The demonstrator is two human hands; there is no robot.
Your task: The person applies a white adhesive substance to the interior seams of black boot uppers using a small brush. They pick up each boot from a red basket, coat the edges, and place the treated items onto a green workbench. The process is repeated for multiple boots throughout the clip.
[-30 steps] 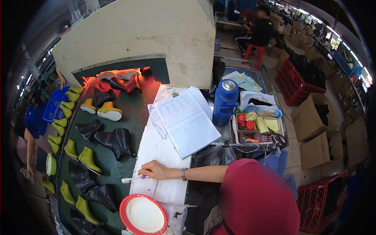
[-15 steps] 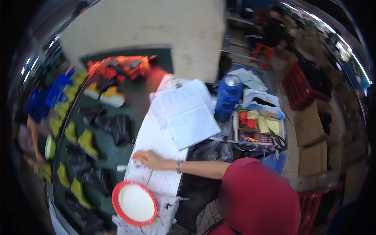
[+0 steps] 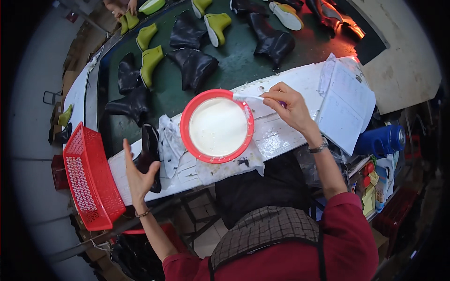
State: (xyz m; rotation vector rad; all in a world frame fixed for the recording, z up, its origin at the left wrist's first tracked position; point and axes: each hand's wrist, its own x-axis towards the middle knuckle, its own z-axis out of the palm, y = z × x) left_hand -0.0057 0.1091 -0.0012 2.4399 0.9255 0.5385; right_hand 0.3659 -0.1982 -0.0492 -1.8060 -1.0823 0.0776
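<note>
In my right hand (image 3: 291, 108) is a toothbrush (image 3: 251, 98) with a white head, pinched between thumb and fingers. Its bristle end reaches over the right rim of a red bowl (image 3: 185, 136) holding white liquid. My left hand (image 3: 139, 180) is open, thumb and fingers apart. Beside it, a dark ankle boot (image 3: 150, 145) stands at the bench edge; the hand overlaps part of it, and I cannot tell whether they touch. A stained white cloth (image 3: 169, 140) lies between that boot and the bowl.
Black boots (image 3: 193, 68) and yellow-green boot linings (image 3: 151, 63) lie on the green conveyor (image 3: 236, 61) beyond the white bench (image 3: 290, 136). A red basket (image 3: 101, 180) stands left. Right are papers (image 3: 344, 103) and a blue jug (image 3: 379, 140). Another person's hands (image 3: 119, 7) show far left.
My view has swung left and down, bringing my left hand, the basket and the nearby boot into sight. My right hand has lifted off the bench, with the toothbrush now at the bowl's rim.
</note>
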